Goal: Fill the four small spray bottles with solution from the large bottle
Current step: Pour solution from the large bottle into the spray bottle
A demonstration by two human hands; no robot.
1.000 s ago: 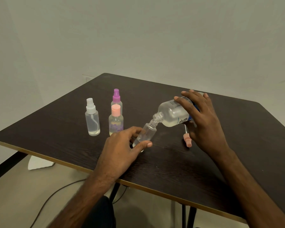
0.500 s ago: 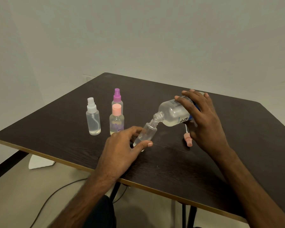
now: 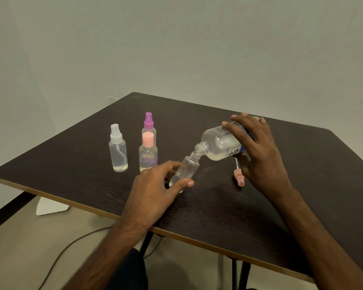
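My right hand (image 3: 258,151) grips the large clear bottle (image 3: 218,146), tipped down to the left with its open mouth against the neck of a small uncapped spray bottle (image 3: 187,170). My left hand (image 3: 155,193) holds that small bottle, tilted, between thumb and fingers just above the dark table (image 3: 71,164). A little liquid sits in its bottom. Its pink spray cap (image 3: 239,178) with a dip tube lies on the table under my right hand. Three capped small bottles stand at the left: white-capped (image 3: 118,151), purple-capped (image 3: 148,126) and pink-capped (image 3: 148,152).
The table's front edge (image 3: 92,208) runs close beneath my left wrist. A dark cable (image 3: 71,245) and a white scrap (image 3: 50,206) lie on the floor below. A pale wall stands behind the table.
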